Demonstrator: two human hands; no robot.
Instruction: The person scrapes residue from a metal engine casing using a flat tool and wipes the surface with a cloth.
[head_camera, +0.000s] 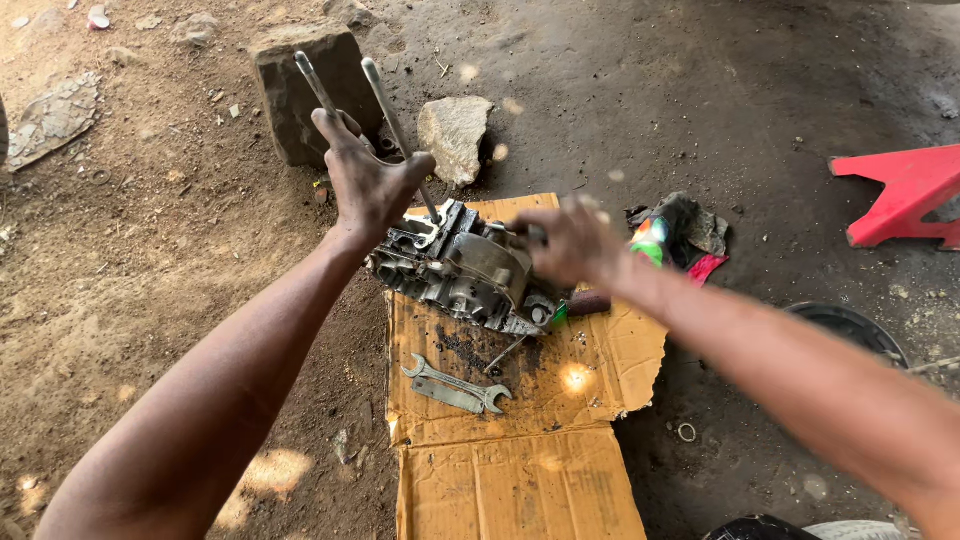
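The engine crankcase (455, 268), lying on the cardboard sheet (520, 430), is judged heavy, rigid and oily: the left hand (368, 180) closes around its long studs (385, 105); the blurred right hand (572, 243) grip cannot be told.

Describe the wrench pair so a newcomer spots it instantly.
Find the brown cardboard sheet on the dirt. The grey engine casing sits at its top end; just below, towards the camera, lie two flat open-ended wrenches, overlapping. Unlike the long rods in the left hand, they lie untouched.
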